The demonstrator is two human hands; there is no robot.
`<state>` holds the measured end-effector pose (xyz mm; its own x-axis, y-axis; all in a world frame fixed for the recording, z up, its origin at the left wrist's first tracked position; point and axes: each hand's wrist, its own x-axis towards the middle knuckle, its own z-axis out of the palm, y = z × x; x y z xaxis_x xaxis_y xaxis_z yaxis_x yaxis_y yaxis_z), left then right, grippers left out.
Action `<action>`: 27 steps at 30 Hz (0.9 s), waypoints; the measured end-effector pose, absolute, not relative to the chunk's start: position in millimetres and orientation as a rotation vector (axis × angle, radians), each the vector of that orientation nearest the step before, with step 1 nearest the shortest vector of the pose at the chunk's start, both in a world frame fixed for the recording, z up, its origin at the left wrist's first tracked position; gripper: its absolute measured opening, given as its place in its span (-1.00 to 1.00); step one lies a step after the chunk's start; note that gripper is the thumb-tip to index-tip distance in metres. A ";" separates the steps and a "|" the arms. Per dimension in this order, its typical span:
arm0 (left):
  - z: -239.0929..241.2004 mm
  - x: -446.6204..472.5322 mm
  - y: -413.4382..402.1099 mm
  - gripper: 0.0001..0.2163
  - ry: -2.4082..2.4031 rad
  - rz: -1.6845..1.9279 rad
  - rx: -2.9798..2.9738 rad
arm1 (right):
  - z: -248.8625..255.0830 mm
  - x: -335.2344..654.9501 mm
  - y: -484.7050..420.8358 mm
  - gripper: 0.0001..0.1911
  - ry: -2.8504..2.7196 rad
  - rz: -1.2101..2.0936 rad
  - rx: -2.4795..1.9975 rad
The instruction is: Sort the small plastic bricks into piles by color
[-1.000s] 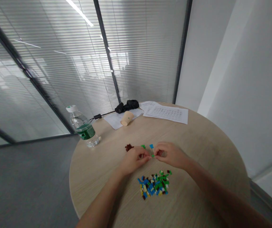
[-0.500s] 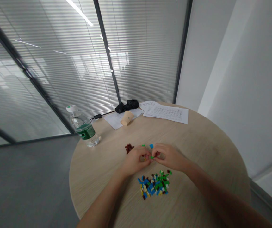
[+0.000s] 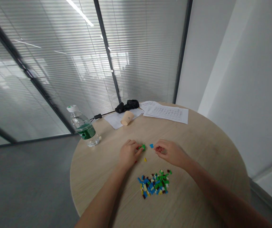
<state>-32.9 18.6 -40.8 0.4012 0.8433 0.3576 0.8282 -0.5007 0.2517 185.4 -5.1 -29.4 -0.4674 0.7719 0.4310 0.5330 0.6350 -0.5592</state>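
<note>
- Under my left fingertips, my left hand (image 3: 128,154) sits loosely curled, its fingers (image 3: 137,148) touching a small cluster of green plastic bricks (image 3: 142,147); I can't tell whether it actually grips them. The cluster's long axis runs roughly side to side.
- Just right of that cluster, a blue brick (image 3: 151,145) lies alone between my hands.
- Beside it, my right hand (image 3: 169,153) is half closed, thumb and forefinger drawn together at a reddish speck (image 3: 158,148); I can't tell if it's held.
- Nearer me, below my hands, are a lone yellow brick (image 3: 145,159) and a loose heap of small studded bricks (image 3: 153,185), blue, green, brown, white and yellow, on the pale wood-grain round table (image 3: 197,158).
- Far beyond my left hand stand an upright clear plastic water bottle (image 3: 82,128) and a paper cup (image 3: 127,118) on its side on a paper sheet (image 3: 113,121).
- Farther out, beyond my right hand, lie printed sheets (image 3: 168,114).
</note>
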 end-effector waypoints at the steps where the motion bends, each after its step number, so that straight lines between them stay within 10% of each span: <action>1: -42.0 -33.1 20.0 -0.85 1.611 0.691 2.598 | -29.7 186.0 -4.6 -0.85 -2.183 0.466 -1.032; 27: -41.7 -34.9 21.9 -0.82 1.780 0.614 2.592 | -36.1 198.2 -3.1 -0.78 -2.506 1.028 -1.048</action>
